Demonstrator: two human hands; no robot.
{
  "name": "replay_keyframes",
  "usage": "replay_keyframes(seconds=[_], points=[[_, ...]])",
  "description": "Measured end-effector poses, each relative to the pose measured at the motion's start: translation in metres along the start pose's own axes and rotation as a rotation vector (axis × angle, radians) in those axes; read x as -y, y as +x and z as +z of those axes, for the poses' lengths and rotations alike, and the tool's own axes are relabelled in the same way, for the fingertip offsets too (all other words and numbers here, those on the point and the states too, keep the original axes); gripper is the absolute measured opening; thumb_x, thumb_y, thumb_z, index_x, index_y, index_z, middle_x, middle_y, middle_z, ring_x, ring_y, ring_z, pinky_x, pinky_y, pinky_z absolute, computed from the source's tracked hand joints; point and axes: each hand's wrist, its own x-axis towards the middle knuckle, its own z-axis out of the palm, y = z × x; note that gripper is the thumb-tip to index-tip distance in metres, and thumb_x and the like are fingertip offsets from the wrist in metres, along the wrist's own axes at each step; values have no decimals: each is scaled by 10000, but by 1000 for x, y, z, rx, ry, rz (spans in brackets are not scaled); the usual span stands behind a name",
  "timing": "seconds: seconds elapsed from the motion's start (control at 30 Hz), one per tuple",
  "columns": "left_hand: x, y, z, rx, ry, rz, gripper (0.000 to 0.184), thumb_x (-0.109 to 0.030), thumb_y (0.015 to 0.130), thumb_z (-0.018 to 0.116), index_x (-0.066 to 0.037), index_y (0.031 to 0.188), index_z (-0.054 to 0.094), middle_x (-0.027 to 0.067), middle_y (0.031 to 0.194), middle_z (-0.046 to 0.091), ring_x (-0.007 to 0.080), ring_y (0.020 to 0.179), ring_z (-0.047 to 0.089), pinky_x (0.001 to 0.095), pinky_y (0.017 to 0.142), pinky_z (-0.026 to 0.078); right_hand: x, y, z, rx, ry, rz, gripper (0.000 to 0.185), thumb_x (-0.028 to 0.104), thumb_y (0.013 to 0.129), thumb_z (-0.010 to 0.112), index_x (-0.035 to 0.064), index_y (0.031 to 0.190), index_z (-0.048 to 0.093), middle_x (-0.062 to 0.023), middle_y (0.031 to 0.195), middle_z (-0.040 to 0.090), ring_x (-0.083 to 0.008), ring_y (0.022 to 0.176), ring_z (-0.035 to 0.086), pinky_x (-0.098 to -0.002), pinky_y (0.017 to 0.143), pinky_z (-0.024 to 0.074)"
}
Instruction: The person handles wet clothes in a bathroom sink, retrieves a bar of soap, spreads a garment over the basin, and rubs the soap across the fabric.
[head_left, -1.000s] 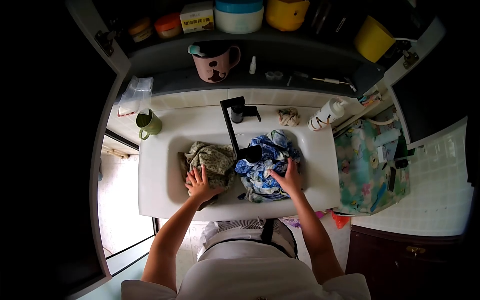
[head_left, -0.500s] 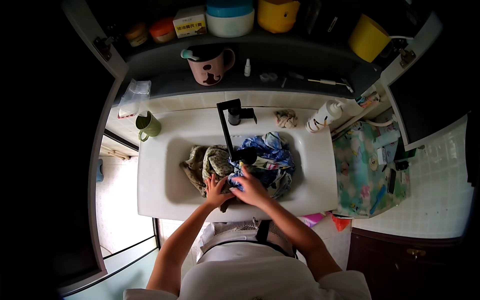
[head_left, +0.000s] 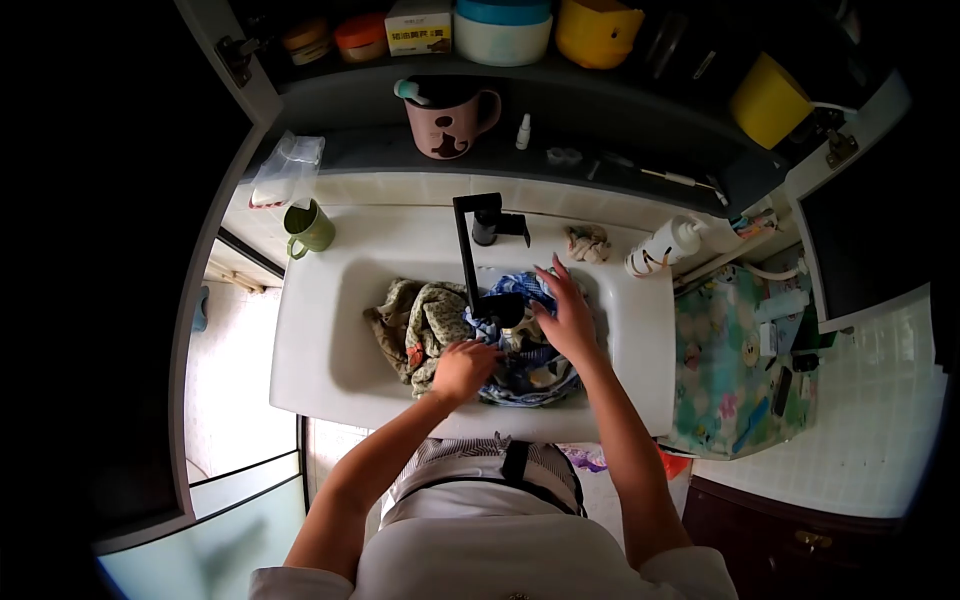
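Observation:
Two bunched fabrics lie in the white sink (head_left: 350,375). On the left is an olive-brown patterned cloth (head_left: 437,318), with a small red patch showing on it. To its right sits a blue patterned cloth (head_left: 535,385) with white and dark areas. My left hand (head_left: 466,370) is curled at the near left edge of the blue cloth, its fingertips partly hidden in the folds. Over the right side of that cloth, my right hand (head_left: 567,318) has its fingers apart. A black faucet (head_left: 466,245) reaches over both fabrics, its spout end hiding part of them.
A green cup (head_left: 310,230) stands on the sink's back left corner. At the back right are a crumpled cloth (head_left: 588,243) and a white pump bottle (head_left: 664,247). A pink mug (head_left: 447,125) stands on the shelf above. Open cabinet doors flank both sides.
My right hand has moved up and right across the blue cloth, away from my left hand. My left hand has shifted right and its fingers have curled. The view has shifted slightly.

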Motion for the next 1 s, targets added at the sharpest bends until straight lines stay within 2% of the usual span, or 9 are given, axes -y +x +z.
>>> replay_keyframes(seconds=[0.07,0.13,0.27,0.33,0.47,0.6,0.8,0.83,1.0], points=[[1,-2,-29,12,17,-153,155,-198,804,633,-126,925,699,45,1001,682,277,965,622,393,875,474,5,14,9,107,-72,39,582,124,791,654,184,1341,475,-153,1490,294,-362,1229,468,-407,944,447],[31,-14,-45,-266,59,-91,92,-161,794,632,-128,848,698,64,889,682,268,826,644,374,749,512,5,22,14,201,-109,64,623,156,794,649,229,1377,442,-154,1518,237,-364,1256,443,-412,956,440],[76,-55,-69,-538,1,-590,122,-173,835,625,-100,888,706,119,827,673,294,701,647,393,617,499,-15,29,23,252,-127,15,633,196,819,634,281,1403,404,-169,1519,220,-363,1312,374,-439,998,411],[103,-76,-66,-511,-78,-811,150,-189,858,617,-87,928,702,149,846,669,311,697,647,382,626,494,-23,36,28,246,-140,10,624,204,825,632,286,1401,407,-171,1518,223,-361,1332,345,-438,1016,395],[159,-100,-15,-661,-583,-913,160,-145,844,649,-30,948,690,132,787,683,212,639,651,312,618,506,-32,46,35,269,-132,17,622,225,831,624,285,1408,398,-184,1503,253,-358,1340,331,-437,1049,357],[135,-90,-38,-693,-477,-813,264,-34,811,607,-33,1071,650,113,916,676,175,792,649,298,719,519,-43,49,44,265,-182,9,615,242,830,612,231,1405,394,-195,1458,339,-368,1307,375,-449,1025,381],[102,-80,-71,-654,-275,-601,432,59,668,523,-82,1059,640,73,1075,640,260,1033,593,371,918,461,-46,61,49,96,-105,-112,545,213,824,601,181,1345,445,-148,1239,540,-341,1066,563,-440,867,483],[77,-70,-84,-583,-239,-592,416,50,668,526,-93,1042,638,69,1148,609,282,1125,534,402,990,408,-42,64,49,-38,-110,-184,438,206,827,601,162,1255,522,-99,1130,587,-314,969,593,-421,800,501],[44,-41,-81,-314,65,-284,474,-165,789,652,-163,1254,562,75,1376,480,317,1353,326,467,1121,240,-44,73,43,30,-227,-76,283,191,837,601,147,1117,604,-86,1008,627,-300,931,606,-426,759,500]])
